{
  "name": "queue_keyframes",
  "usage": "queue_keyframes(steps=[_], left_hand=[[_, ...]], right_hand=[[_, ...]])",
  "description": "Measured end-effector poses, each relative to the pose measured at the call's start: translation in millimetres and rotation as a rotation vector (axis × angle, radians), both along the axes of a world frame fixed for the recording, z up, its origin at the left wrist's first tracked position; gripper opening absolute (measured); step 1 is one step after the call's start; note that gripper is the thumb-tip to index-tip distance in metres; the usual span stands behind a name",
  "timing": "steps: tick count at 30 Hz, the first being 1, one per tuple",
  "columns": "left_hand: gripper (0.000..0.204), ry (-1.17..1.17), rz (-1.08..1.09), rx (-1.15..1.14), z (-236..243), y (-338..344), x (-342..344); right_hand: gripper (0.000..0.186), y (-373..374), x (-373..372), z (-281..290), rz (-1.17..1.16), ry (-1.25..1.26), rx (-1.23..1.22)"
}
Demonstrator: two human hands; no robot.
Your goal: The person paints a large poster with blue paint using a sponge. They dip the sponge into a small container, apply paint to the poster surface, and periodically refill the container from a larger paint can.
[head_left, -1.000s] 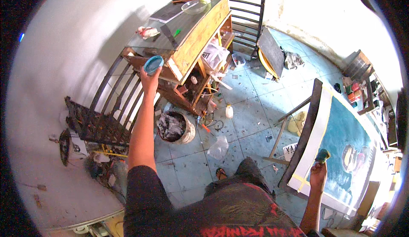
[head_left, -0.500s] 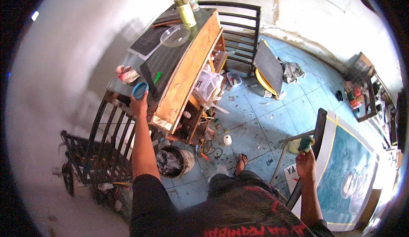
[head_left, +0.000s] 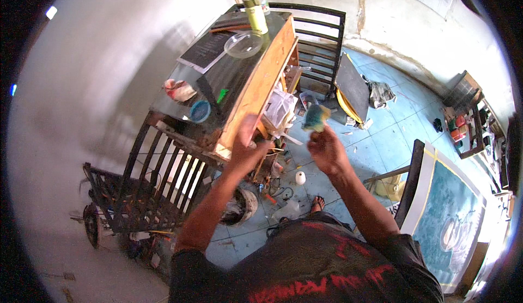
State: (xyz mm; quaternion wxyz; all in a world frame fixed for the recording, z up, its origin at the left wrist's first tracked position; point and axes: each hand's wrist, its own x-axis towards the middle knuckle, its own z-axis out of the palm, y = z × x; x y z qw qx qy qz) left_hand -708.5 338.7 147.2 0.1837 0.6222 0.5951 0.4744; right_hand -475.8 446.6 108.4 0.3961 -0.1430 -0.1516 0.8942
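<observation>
A sponge [head_left: 316, 118], stained teal and yellowish, is gripped in the fingertips of my right hand [head_left: 328, 153], raised out in front of me. My left hand [head_left: 248, 147] is empty, its thumb apart from the blurred fingers, over the near end of the wooden table [head_left: 259, 88]. On that tabletop sits a round blue tub [head_left: 200, 111], clear of both hands. Beside it lie a crumpled red-stained white cloth [head_left: 180, 90] and a small green piece [head_left: 222, 95].
A clear plastic lid [head_left: 243, 44] and a yellow-green canister [head_left: 255, 15] stand farther along the table. A framed screen with a teal surface [head_left: 449, 221] leans at my right. Below the table are a bucket [head_left: 246, 207] and clutter on blue tiles. Black slatted rails [head_left: 163, 175] flank the table.
My left hand has let go of the blue tub on the table and moved right. My right hand has brought the sponge from beside the teal screen leftward and forward, toward the middle.
</observation>
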Motion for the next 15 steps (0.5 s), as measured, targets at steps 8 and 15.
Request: queue_keyframes(steps=[8,15], left_hand=[[0.033,-0.639,0.151,-0.006,38.7,-34.4,56.4],[0.042,-0.534,0.246,0.045,20.6,-65.5,28.5]], right_hand=[[0.036,-92.9,-110.5,47.2,0.078,0.044,0.3],[0.034,-137.0,-127.1,63.1,0.064,-0.053,0.427]])
